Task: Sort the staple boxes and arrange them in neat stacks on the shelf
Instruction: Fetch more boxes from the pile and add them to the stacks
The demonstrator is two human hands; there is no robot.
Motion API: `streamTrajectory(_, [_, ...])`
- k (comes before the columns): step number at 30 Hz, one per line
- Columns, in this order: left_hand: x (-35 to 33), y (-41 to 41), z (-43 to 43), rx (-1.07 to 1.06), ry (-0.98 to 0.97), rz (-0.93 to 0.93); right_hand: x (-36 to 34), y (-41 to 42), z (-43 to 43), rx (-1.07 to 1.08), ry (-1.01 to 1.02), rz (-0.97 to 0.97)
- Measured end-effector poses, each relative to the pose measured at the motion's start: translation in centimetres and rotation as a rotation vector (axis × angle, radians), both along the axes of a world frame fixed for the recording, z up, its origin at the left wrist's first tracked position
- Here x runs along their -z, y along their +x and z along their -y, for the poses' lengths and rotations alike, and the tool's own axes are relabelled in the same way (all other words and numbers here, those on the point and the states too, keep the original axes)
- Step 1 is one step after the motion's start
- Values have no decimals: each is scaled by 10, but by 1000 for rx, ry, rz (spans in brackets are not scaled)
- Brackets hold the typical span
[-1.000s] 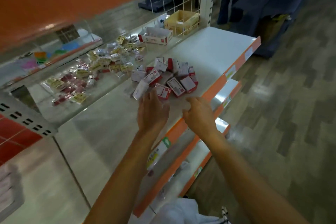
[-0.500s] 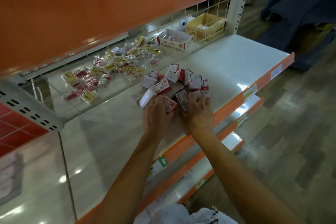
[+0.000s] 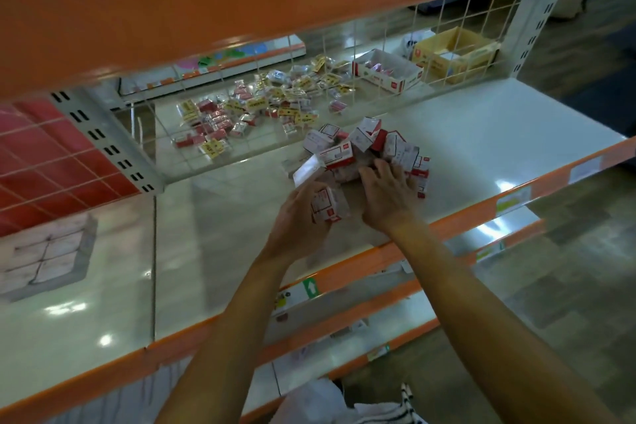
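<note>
- staple boxes (image 3: 364, 151): one loose heap, middle of shelf (image 3: 481, 120); no stacks visible.
- left hand (image 3: 297, 217): fingers curled round one box (image 3: 327, 206), just before the heap.
- right hand (image 3: 389, 194): fingers spread, resting on heap.
- progress: sorting apparently barely begun.

Figure: retail shop aisle. Tiered white metal shelves (image 3: 481, 120) carry orange front rails (image 3: 464, 217) with price labels (image 3: 513, 198). A wire-grid back panel (image 3: 447, 31), slotted uprights (image 3: 103, 138), open display cartons (image 3: 395, 83) and heaps of small packaged goods (image 3: 261, 107) are visible.
</note>
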State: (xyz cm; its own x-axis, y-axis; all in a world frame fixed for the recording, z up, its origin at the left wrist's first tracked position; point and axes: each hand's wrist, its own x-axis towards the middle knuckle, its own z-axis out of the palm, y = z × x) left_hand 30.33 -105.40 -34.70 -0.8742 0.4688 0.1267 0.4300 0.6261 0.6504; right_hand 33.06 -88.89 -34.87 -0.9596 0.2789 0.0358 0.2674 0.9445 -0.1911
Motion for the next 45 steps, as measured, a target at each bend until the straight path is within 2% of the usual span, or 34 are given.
streamTrajectory(7, [0, 8, 1, -17, -39, 212, 5, 1, -4, -43, 8, -71])
streamTrajectory(10, [4, 11, 0, -50, -110, 173, 4, 4, -3, -42, 4, -67])
streamTrajectory(16, [10, 14, 4, -162, -99, 117, -2, 16, 6, -131, 41, 116])
streamTrajectory(23, [8, 22, 12, -243, -54, 159, -11, 17, 3, -279, 8, 342])
streamTrajectory(26, [10, 26, 14, -295, -46, 114, -11, 19, 5, -239, 2, 289])
streamTrajectory(30, [4, 37, 16, -440, 56, 183, -8, 30, 5, -253, -2, 156])
streamTrajectory(36, [-1, 59, 37, -485, 221, 165, -7, 45, 23, -302, -283, -118])
streamTrajectory(39, [2, 71, 56, -526, 222, 157, -10, 50, 45, -356, -388, -171])
streamTrajectory(45, [0, 91, 106, -577, 364, 274, -11, 53, 90, -464, -429, -169])
